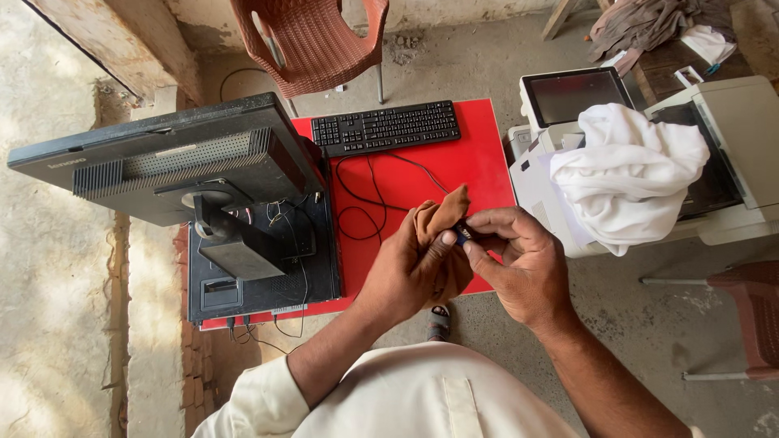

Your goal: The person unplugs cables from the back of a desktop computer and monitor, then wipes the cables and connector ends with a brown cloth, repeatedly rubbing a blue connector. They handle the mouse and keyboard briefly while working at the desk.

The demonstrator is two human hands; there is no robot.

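Observation:
My left hand [414, 272] grips a brown cloth [442, 215], whose upper end sticks up above the fingers. Just to its right, my right hand [519, 264] pinches a small dark plug [462, 234] with a blue part between thumb and fingers. The cloth is pressed against that plug. Both hands hover over the front right corner of a red table [479, 158]. A thin black cable [365, 203] lies in loops on the table behind my hands.
A black keyboard [385, 127] lies at the table's far side. A black monitor [170, 158] sits on a black computer case [260, 284] at left. A white printer [730, 146] with a white cloth [629, 174] stands right. Brown plastic chairs [312, 40] stand around.

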